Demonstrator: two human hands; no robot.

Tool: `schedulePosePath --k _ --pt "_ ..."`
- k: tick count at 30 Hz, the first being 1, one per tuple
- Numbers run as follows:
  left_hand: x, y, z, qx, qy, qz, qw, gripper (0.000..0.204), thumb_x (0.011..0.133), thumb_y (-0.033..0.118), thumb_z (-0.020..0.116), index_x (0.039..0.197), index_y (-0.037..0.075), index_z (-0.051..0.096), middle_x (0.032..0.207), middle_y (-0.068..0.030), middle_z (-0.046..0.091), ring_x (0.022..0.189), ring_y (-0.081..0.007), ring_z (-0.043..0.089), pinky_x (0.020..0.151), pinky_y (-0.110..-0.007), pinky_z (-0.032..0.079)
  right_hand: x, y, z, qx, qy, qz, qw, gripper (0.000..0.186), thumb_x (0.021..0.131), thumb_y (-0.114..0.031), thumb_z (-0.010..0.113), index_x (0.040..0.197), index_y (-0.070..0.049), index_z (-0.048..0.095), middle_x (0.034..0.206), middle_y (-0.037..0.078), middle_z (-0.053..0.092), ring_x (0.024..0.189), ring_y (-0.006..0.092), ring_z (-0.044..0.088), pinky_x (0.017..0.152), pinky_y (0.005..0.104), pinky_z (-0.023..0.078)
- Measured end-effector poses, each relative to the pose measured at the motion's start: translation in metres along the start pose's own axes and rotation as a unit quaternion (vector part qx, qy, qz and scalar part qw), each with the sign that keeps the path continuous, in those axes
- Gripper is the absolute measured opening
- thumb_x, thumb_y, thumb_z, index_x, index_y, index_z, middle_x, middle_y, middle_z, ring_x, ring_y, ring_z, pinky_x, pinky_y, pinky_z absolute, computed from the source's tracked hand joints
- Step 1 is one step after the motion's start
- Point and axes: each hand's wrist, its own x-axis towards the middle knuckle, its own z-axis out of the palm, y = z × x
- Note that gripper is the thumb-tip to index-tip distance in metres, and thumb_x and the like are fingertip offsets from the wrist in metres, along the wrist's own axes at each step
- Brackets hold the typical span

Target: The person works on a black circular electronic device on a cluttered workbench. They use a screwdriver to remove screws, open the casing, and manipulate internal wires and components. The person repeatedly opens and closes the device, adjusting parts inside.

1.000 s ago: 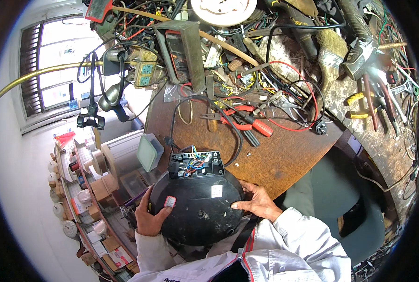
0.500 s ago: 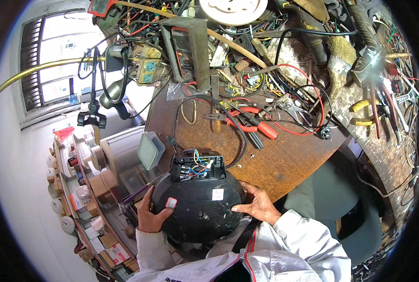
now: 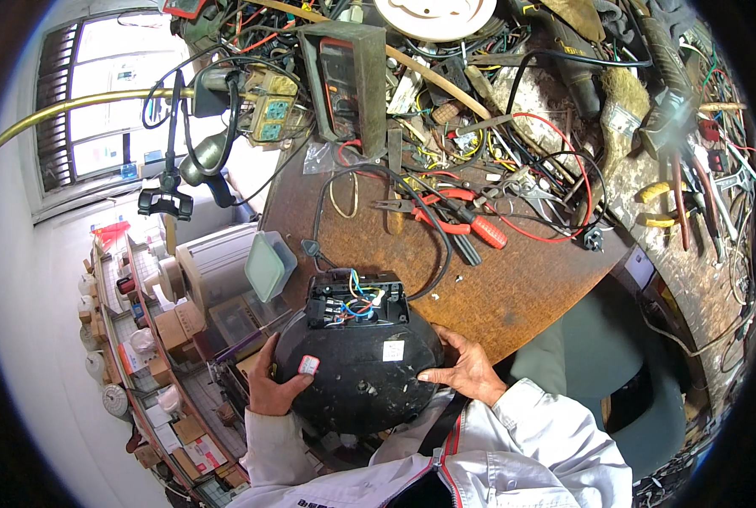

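Observation:
A black, rounded electrical appliance [image 3: 357, 364] is held at the table's near edge, against my front. Its small wiring compartment [image 3: 317, 306] lies uncovered at the far end, showing blue, yellow and red wires [image 3: 362, 305]. My left hand [image 3: 274, 385] grips the left side, its thumb beside a small red-and-white sticker [image 3: 308, 365]. On the opposite side my right hand [image 3: 469, 372] clasps the housing, thumb on top near a white label [image 3: 393, 350]. A black cord [image 3: 447, 254] loops over the table beyond the compartment. The appliance's underside is hidden.
Red-handled pliers [image 3: 445, 222] and a red-handled screwdriver [image 3: 488, 230] lie on the wooden table [image 3: 513, 288]. Tangled wires and tools fill its far side. A lidded plastic box [image 3: 269, 267] stands at left, above crowded shelves [image 3: 153, 339]. A dark chair [image 3: 602, 356] is at right.
The view has shifted slightly, so the table and its tools appear a little further right. Both hands keep the same hold on the appliance.

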Motion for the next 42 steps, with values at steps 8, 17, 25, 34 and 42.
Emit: schedulePosePath --k 8,17,25,34,42 --pt "0.002 -0.008 0.000 -0.002 0.003 0.018 1.000 0.097 0.062 0.028 0.092 0.143 -0.006 0.051 0.130 -0.0180 0.065 0.122 -0.0249 0.061 0.109 -0.037 0.044 0.002 0.007 0.000 0.004 -0.002 -0.009 1.000 0.097 0.069 -0.021 0.095 0.146 0.009 0.044 0.148 0.023 0.052 0.142 0.0281 0.045 0.118 0.0376 0.034" --pt "-0.002 0.001 0.005 -0.048 0.005 0.001 0.999 0.100 0.065 0.038 0.095 0.143 -0.006 0.051 0.128 -0.0171 0.066 0.119 -0.0245 0.062 0.107 -0.037 0.045 0.001 0.011 -0.001 -0.009 0.001 -0.018 1.000 0.096 0.071 -0.021 0.094 0.146 0.009 0.044 0.146 0.024 0.053 0.140 0.0279 0.047 0.116 0.0376 0.036" --pt "-0.003 -0.001 0.004 -0.026 0.010 0.020 0.999 0.098 0.067 0.038 0.095 0.142 -0.007 0.052 0.126 -0.0179 0.067 0.118 -0.0241 0.063 0.107 -0.037 0.045 0.000 -0.009 -0.002 0.050 -0.018 0.006 0.999 0.089 0.075 -0.013 0.091 0.147 0.009 0.043 0.148 0.021 0.053 0.139 0.0265 0.047 0.117 0.0384 0.035" --pt "0.001 0.018 0.003 0.018 0.010 0.010 1.000 0.084 0.068 0.019 0.088 0.140 -0.008 0.053 0.122 -0.0193 0.069 0.114 -0.0235 0.064 0.105 -0.035 0.046 0.002 -0.008 -0.003 0.113 -0.030 0.017 0.993 0.090 0.075 -0.011 0.090 0.149 0.008 0.041 0.150 0.018 0.051 0.141 0.0246 0.044 0.118 0.0378 0.033" --pt "0.001 0.031 0.006 0.016 0.021 -0.010 1.000 0.083 0.068 0.016 0.087 0.139 -0.008 0.054 0.120 -0.0187 0.069 0.113 -0.0220 0.064 0.104 -0.035 0.047 0.004 -0.007 -0.008 0.085 -0.034 0.032 0.995 0.086 0.076 -0.010 0.089 0.149 0.003 0.046 0.145 0.014 0.056 0.136 0.0228 0.050 0.113 0.0371 0.038"
